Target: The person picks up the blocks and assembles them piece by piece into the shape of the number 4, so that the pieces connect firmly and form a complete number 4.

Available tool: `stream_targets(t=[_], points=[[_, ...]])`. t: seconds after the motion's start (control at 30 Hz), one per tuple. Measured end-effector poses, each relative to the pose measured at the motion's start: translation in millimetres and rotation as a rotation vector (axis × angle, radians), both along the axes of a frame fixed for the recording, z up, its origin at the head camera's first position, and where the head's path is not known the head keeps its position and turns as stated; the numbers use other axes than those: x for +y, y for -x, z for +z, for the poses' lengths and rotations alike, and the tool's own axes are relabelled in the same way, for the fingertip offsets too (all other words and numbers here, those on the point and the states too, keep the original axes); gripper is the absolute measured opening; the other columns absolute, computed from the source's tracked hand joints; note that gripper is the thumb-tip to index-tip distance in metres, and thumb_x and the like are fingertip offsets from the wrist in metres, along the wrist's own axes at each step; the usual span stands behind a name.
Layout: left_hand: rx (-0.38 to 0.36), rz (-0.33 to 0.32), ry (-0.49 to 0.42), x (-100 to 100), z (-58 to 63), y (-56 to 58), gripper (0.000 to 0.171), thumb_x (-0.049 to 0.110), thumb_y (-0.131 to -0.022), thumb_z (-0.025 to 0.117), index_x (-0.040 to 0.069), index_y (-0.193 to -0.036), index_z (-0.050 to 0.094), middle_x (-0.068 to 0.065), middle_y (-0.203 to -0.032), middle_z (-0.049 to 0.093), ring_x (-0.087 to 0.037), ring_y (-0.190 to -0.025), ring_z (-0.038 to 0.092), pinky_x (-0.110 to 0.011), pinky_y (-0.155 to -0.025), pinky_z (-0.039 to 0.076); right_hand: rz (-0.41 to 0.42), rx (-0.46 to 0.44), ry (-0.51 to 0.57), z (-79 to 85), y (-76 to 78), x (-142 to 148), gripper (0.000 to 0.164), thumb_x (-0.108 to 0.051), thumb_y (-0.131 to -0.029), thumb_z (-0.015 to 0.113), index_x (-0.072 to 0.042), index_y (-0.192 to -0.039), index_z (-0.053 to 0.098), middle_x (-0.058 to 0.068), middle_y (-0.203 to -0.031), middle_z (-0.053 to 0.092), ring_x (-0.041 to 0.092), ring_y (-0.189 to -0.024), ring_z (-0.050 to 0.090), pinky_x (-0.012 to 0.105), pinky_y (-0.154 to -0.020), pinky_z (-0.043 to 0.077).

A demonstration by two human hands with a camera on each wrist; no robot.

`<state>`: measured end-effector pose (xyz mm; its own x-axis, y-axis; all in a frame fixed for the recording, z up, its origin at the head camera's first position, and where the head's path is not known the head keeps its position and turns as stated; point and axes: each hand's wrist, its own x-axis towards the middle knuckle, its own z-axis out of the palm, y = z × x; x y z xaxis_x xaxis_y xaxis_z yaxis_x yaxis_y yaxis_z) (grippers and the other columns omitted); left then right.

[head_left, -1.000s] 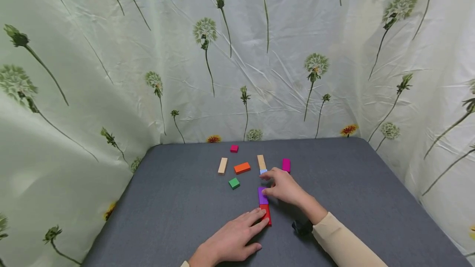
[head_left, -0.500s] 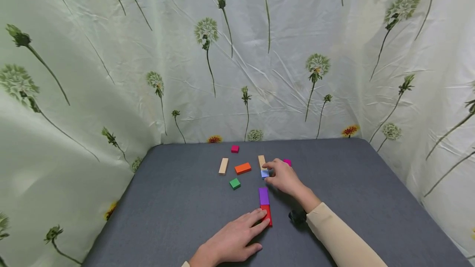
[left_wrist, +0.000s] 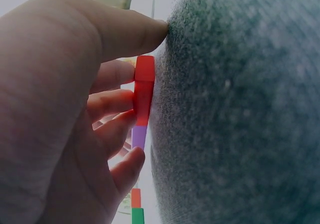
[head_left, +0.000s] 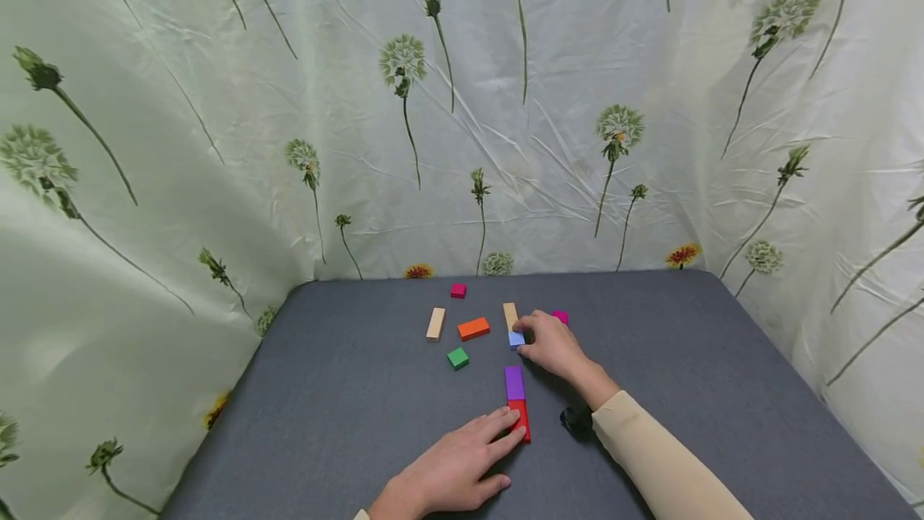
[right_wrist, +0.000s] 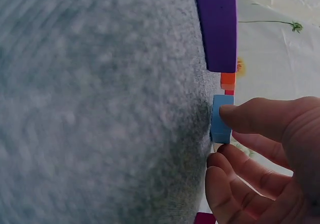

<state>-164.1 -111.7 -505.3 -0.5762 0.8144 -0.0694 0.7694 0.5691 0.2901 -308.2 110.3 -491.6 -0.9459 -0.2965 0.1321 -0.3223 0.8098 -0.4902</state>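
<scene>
Right hand (head_left: 552,345) shifted forward, blue block (head_left: 516,340) between its fingers (right_wrist: 265,148)

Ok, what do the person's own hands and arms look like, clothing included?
Both the left hand and right hand look ungloved. The right arm wears a plain beige sleeve; a pale sliver of left cuff shows. A small black object sits by the right wrist.

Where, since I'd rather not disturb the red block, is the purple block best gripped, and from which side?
Probably across the two long sides of the purple block, toward its far end, from above and the right: it lies flat, its near end seemingly against the red block, where the left hand rests; its long sides are exposed.
</scene>
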Motion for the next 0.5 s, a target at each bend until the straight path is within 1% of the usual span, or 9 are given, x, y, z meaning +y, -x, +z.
stream_targets(t=[0.17,0.4,0.5], points=[[0.006,-0.007,-0.002,0.4,0.1,1.0,0.066,0.046,-0.103,0.053,0.023,-0.160,0.028,0.005,-0.165,0.022,-0.012,-0.151,0.019,-0.037,-0.116,0.032,-0.003,0.022,0.020,-0.9,2.1,0.2,0.031,-0.012,-0.081,0.084,-0.013,-0.111,0.076,0.001,-0.100,0.066,0.015,-0.086,0.062,0.040,-0.076,0.054],[0.002,-0.001,-0.002,0.4,-1.3,1.1,0.066,0.046,-0.103,0.053,0.024,-0.160,0.028,0.005,-0.165,0.023,-0.012,-0.150,0.021,-0.037,-0.115,0.032,-0.017,0.029,0.038,-1.5,2.6,0.1,0.025,-0.010,-0.079,0.085,-0.015,-0.102,0.076,-0.002,-0.094,0.066,0.014,-0.084,0.062,0.039,-0.076,0.054],[0.001,0.002,-0.004,-0.2,-1.8,0.6,0.066,0.046,-0.103,0.053,0.024,-0.160,0.028,0.005,-0.165,0.023,-0.012,-0.150,0.021,-0.037,-0.115,0.033,-0.019,0.032,0.032,-1.9,2.3,0.0,0.025,-0.011,-0.078,0.085,-0.015,-0.101,0.076,-0.002,-0.092,0.065,0.013,-0.082,0.061,0.038,-0.074,0.054]])
